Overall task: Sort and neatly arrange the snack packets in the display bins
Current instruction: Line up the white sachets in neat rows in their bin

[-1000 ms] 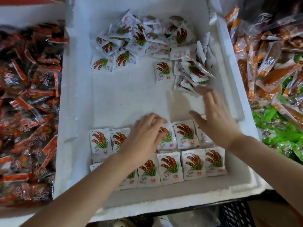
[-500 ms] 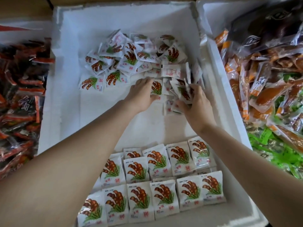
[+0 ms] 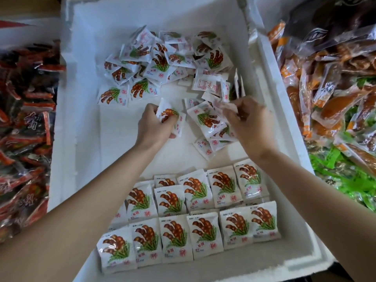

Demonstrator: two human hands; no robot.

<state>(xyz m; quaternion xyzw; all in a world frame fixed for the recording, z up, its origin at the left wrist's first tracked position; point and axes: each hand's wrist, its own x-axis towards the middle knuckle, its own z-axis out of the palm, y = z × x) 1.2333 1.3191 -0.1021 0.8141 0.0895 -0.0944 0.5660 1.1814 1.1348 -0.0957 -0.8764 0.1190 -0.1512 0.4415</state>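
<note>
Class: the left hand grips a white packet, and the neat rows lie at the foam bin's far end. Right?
No. In the head view the neat rows lie at the near end of the foam bin; the left hand does grip a white packet.

Left of me lay heaped red-and-black wrappers (image 3: 26,119), and right of me orange sachets (image 3: 333,110) beside green packs (image 3: 345,180).

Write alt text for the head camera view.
A left hand grips one small white snack packet and the right hand pinches another packet inside a white foam bin. Neat packet rows lie nearest, a loose packet pile farther back.
</note>
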